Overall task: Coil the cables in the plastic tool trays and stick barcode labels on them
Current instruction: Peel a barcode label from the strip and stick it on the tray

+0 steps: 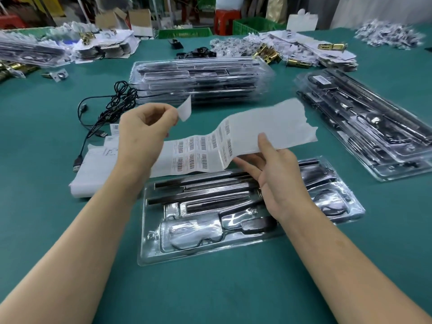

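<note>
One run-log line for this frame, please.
step: labelling | left hand: pinches white label | right hand: holds barcode label sheet | tool tray: on table, below sheet

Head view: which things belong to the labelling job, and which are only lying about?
Job: peeled label, pinched by the left hand; label sheet, held by the right hand; front tray; tray stack; black cables.
Lying about: brass parts; green crates; red stool.
</note>
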The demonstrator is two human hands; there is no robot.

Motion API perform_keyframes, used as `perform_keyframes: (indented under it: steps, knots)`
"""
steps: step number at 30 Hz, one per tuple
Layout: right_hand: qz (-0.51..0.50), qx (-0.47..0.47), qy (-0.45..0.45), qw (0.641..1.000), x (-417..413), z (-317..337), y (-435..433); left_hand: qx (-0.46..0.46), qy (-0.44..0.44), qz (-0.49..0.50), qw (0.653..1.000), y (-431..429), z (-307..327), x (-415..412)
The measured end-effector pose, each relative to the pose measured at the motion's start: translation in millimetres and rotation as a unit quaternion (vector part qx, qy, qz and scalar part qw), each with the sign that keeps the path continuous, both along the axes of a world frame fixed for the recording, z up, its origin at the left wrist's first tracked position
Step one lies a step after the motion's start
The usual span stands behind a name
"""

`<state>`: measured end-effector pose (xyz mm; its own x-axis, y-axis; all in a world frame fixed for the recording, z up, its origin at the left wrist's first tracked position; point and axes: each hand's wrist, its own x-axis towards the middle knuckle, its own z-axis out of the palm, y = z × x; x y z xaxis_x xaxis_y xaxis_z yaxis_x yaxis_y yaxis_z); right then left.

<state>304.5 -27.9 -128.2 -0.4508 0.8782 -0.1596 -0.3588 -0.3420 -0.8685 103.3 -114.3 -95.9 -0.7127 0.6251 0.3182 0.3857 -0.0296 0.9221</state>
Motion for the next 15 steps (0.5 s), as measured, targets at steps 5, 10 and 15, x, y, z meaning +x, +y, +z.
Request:
perform_keyframes:
  steps: [5, 10, 15]
  knots:
    - [-0.195, 0.018, -0.045, 0.98, 11.9, 4.1, 2.9, 0.049, 0.119, -0.035, 0.991, -9.4, 18.7, 4.9]
    - [-0.107, 0.213, -0.078, 0.968, 20.8, 19.8, -6.5, 0.039, 0.091, -0.176, 0.979, -36.7, 22.2, 18.4]
    - [0.308, 0.134, -0.167, 0.927, 13.1, 23.4, -29.0, 0.093, 0.477, -0.03, 0.874, -76.2, -2.7, 34.4]
